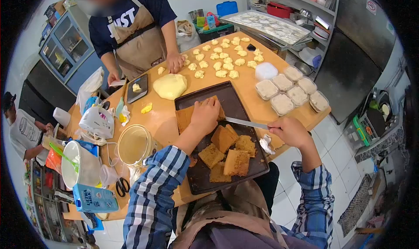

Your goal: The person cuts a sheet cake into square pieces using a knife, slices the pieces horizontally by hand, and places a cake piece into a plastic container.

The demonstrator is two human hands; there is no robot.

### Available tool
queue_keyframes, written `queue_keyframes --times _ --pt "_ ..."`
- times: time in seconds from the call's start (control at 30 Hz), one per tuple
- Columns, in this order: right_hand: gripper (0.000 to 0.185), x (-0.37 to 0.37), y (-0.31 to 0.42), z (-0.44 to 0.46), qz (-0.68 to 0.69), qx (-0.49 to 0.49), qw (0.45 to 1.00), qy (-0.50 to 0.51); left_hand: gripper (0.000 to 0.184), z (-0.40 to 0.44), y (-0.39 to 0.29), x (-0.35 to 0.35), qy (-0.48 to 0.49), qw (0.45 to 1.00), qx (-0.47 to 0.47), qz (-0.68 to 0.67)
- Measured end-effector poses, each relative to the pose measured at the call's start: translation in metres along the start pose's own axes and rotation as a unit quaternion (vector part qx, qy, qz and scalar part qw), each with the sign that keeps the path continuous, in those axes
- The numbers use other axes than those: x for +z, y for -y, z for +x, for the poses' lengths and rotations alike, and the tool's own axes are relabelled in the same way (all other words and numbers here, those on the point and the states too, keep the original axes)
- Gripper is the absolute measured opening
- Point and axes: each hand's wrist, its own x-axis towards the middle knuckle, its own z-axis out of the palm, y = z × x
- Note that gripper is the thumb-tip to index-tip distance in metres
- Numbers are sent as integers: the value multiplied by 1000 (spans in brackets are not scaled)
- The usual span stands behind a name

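A dark baking tray lies in front of me with a block of brown sponge cake at its far side. My left hand rests on the cake, fingers curled over its top and holding it. Wrapped round the handle of a long knife is my right hand; the blade points left and its tip meets the cake's right edge beside my left fingers. Nearer to me in the tray sit several cut cake pieces. Crumpled white paper is by the tray's right rim.
Across the table a person handles yellow dough beside a scale. Dough pieces spread behind the tray. Filled plastic boxes stand right. A mixer, tub, scissors and milk carton crowd the left.
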Motion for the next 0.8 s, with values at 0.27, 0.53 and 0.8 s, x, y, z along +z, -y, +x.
queue_keyframes --times 0.27,0.53,0.8 --pt "18 -2 13 -13 -97 60 993 -11 65 1 0 -11 22 999 -11 -34" --pt "15 34 9 2 -52 17 996 -71 62 2 3 -9 2 999 -7 -47" --pt "16 21 28 -11 -100 31 993 -45 64 9 9 -17 58 995 -16 -82"
